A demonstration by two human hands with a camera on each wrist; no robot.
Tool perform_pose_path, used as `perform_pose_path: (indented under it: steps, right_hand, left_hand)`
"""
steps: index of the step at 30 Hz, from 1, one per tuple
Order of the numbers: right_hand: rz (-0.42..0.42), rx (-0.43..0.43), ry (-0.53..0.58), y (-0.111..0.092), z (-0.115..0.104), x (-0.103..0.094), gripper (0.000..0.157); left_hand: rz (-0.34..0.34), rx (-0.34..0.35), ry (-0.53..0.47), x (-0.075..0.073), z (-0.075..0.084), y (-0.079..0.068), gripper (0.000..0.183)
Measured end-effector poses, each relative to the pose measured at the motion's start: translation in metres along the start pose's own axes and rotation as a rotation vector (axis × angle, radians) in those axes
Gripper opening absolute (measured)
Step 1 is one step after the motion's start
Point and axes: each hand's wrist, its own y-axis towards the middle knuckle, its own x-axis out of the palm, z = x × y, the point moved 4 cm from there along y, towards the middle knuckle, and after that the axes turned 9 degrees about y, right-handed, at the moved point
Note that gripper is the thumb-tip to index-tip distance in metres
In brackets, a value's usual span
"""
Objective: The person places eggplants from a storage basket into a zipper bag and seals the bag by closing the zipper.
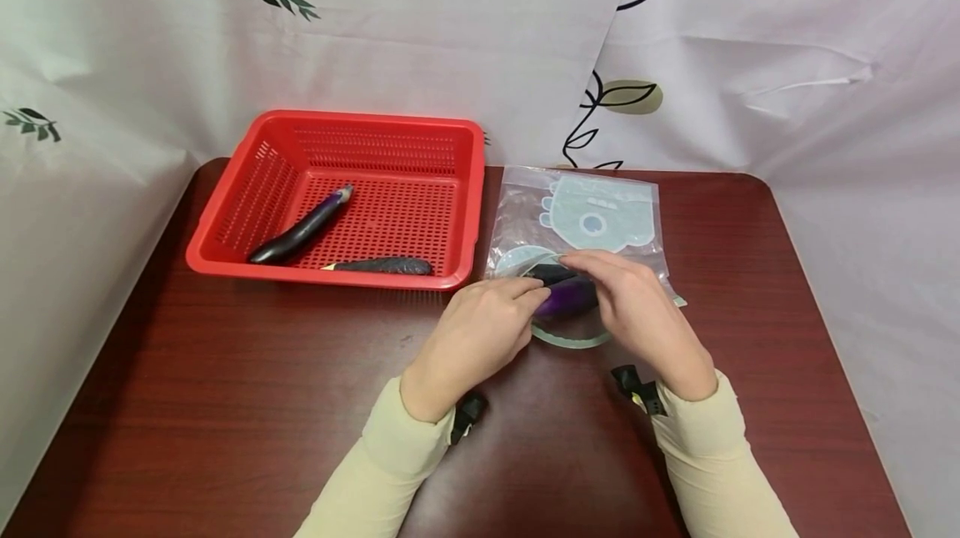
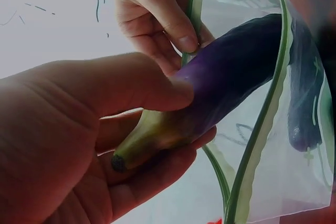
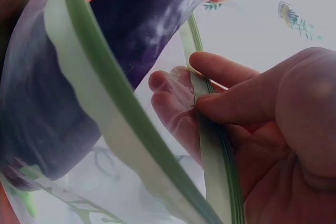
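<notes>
My left hand (image 1: 480,325) grips a dark purple eggplant (image 2: 236,56) near its greenish stem end, thumb on top and fingers beneath. The far part of that eggplant lies inside the mouth of a clear zip bag (image 1: 521,204) with pale blue prints and a green zip strip (image 2: 265,124). Opposite, my right hand (image 1: 645,309) pinches one edge of the bag's mouth between thumb and fingers, holding it apart from the other edge. Another eggplant (image 2: 306,103) shows through the bag's plastic in the left wrist view.
A red plastic basket (image 1: 333,273) stands at the back left of the brown table (image 1: 262,404). In it lie two eggplants, one slanted (image 1: 303,229) and one along the front wall (image 1: 386,265). A white patterned sheet (image 1: 420,29) hangs behind the table.
</notes>
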Motion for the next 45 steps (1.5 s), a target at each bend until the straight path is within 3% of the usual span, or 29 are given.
perform_pose_path:
  steps: [19,45]
  right_hand:
    - [0.006,-0.021,0.007,0.000,-0.003,-0.001,0.040]
    - [0.021,-0.031,0.030,0.000,-0.008,-0.004,0.041]
  left_hand:
    - [0.010,0.042,0.018,0.006,0.010,0.001,0.025]
    - [-0.038,0.100,0.117,0.018,0.020,0.002,0.027]
